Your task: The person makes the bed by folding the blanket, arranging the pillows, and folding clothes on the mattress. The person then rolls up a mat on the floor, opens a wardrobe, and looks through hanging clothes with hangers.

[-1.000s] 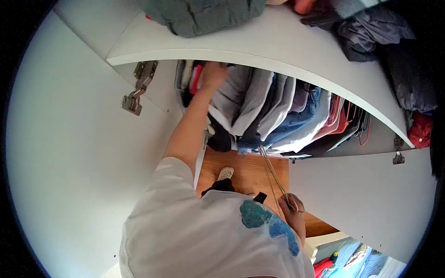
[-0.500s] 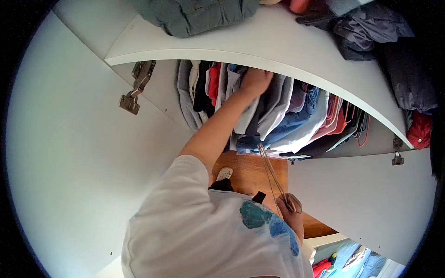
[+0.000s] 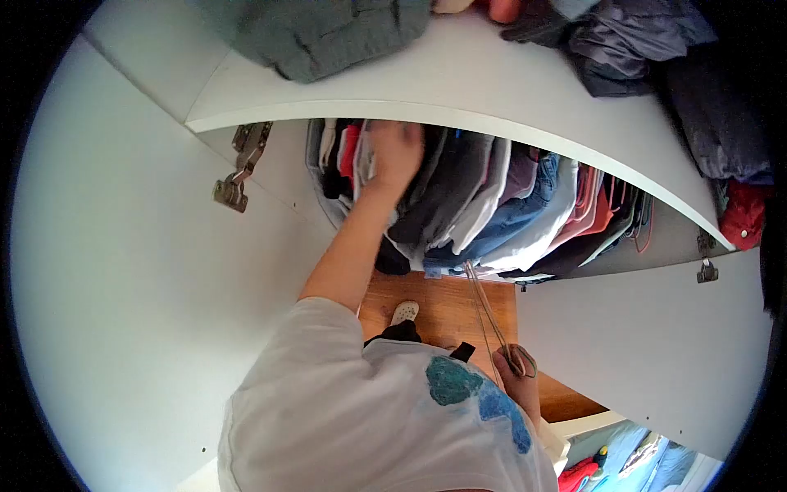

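Note:
My left hand (image 3: 396, 154) reaches in under the white shelf edge, among clothes hanging in the wardrobe. It is blurred and its fingertips are hard to make out. A red garment (image 3: 349, 152) hangs just left of it, and dark and grey garments (image 3: 443, 197) are on its right. Lower right, my right hand (image 3: 516, 371) is closed around several thin hangers (image 3: 489, 316), whose long ends point up toward the clothes. Blue denim (image 3: 512, 225) and white garments (image 3: 541, 234) hang above those ends.
The white shelf (image 3: 328, 94) carries a grey-green bag (image 3: 328, 37) and dark folded clothes (image 3: 627, 49). Open doors with metal hinges (image 3: 232, 193) flank the wardrobe. Pink hangers (image 3: 584, 201) hang at right. Below are a wooden floor (image 3: 443, 303) and a light shoe (image 3: 405, 312).
My left hand first moved right along the hanging clothes, then back left, and the garments around it shifted. My right hand has stayed nearly still with the hangers.

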Demonstrator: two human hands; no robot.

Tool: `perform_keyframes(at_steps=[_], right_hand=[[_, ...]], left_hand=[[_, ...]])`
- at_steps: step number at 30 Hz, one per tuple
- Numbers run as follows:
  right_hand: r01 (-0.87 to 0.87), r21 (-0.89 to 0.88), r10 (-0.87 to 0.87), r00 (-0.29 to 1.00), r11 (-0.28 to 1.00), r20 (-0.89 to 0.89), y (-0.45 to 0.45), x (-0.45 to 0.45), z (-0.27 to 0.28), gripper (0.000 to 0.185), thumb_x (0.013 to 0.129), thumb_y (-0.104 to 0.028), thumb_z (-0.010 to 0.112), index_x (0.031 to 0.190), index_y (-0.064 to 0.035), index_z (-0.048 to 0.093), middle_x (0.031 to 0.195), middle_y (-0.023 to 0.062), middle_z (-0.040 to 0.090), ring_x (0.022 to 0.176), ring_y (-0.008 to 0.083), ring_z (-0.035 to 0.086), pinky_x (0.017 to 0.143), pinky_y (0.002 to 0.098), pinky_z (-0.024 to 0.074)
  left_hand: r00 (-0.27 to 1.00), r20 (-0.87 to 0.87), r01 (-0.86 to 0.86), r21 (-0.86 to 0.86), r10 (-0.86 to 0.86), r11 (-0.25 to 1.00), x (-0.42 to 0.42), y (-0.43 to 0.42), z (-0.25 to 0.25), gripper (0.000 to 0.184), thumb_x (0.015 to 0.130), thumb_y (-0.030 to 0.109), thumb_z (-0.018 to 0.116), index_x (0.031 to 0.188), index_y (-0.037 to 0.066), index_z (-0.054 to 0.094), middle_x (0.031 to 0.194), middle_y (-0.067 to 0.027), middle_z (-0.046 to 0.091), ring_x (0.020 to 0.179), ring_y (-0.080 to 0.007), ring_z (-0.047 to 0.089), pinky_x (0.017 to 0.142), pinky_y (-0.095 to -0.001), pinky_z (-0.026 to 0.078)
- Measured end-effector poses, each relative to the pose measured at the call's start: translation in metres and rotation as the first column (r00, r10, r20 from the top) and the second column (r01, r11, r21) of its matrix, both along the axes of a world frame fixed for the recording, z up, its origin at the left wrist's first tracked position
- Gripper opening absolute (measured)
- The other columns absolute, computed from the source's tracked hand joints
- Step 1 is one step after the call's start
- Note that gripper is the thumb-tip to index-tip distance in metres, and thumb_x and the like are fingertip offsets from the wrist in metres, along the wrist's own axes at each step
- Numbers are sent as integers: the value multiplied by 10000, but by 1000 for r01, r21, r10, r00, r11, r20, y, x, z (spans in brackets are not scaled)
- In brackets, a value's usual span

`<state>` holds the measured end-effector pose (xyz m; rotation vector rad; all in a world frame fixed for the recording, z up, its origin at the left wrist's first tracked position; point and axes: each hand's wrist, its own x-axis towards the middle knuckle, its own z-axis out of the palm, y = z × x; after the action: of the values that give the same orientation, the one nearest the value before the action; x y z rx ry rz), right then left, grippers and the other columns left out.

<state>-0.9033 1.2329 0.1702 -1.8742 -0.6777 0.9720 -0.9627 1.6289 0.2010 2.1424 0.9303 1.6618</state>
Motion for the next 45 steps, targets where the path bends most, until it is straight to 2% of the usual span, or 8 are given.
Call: perform_keyframes(at_steps=[5, 14, 15, 21, 23, 31, 39, 45], right_hand=[[-60, -36, 61, 998, 998, 26, 15, -6, 8, 123, 791, -92, 582, 763, 17, 533, 679, 71, 527, 605, 127, 477, 557, 256, 399], [-47, -24, 47, 998, 999, 28, 15, -6, 8, 125, 789, -101, 593, 773, 14, 548, 671, 73, 536, 611, 140, 489, 567, 262, 405], [-58, -19, 58, 998, 998, 30, 14, -5, 10, 124, 788, -98, 595, 770, 15, 548, 668, 72, 536, 608, 136, 487, 564, 261, 405], [-27, -35, 28, 999, 999, 37, 3, 2, 7, 119, 787, -96, 597, 775, 12, 548, 660, 61, 533, 610, 122, 482, 563, 256, 405], [-40, -42, 41, 999, 998, 26, 1, 3, 5, 118, 787, -97, 597, 780, 11, 548, 659, 57, 532, 613, 120, 482, 564, 254, 404], [2, -71, 0, 999, 997, 37, 14, -4, 12, 145, 799, -129, 594, 783, 7, 546, 654, 55, 526, 600, 115, 476, 553, 246, 398], [-61, -12, 61, 995, 998, 73, 11, -3, 3, 145, 801, -117, 588, 778, 19, 545, 688, 70, 541, 611, 121, 489, 566, 248, 407], [-58, -10, 58, 994, 998, 93, 2, 0, 4, 124, 794, -87, 583, 780, 30, 543, 709, 84, 540, 630, 121, 494, 574, 246, 412]], left_hand=[[929, 62, 369, -99, -365, 924, 83, -2, -19, 365, 719, 212, 604, 1012, 7, 532, 1002, -211, 545, 975, -381, 488, 846, -412, 385], [957, -124, 200, -380, -264, 903, 30, 36, -20, 418, 776, 310, 555, 1076, 20, 526, 1076, -189, 541, 1027, -326, 488, 876, -388, 375], [898, -393, 126, -196, -196, 972, 9, 51, -21, 379, 798, 278, 529, 1074, 17, 527, 1059, -186, 549, 1011, -328, 494, 864, -389, 380], [940, -312, 45, -278, -134, 960, -24, 34, -4, 323, 778, 169, 523, 1057, 6, 525, 1034, -200, 548, 974, -359, 505, 846, -422, 385], [980, -200, 3, 22, 1, 1000, 0, 5, -5, 290, 747, 110, 542, 1017, 3, 536, 982, -216, 554, 928, -385, 512, 825, -437, 393], [934, -239, 237, -136, -264, 962, 113, -50, -16, 344, 734, 66, 470, 1067, -18, 481, 1065, -266, 477, 1040, -395, 423, 915, -461, 309], [901, -409, 185, 58, -146, 981, 96, -9, -8, 324, 778, 271, 511, 1012, 50, 550, 1013, -175, 547, 953, -339, 514, 819, -435, 409], [873, -486, 60, 1, -52, 998, 48, 31, -14, 291, 811, 147, 409, 1043, 32, 541, 1051, -185, 540, 1004, -351, 490, 856, -445, 379]])
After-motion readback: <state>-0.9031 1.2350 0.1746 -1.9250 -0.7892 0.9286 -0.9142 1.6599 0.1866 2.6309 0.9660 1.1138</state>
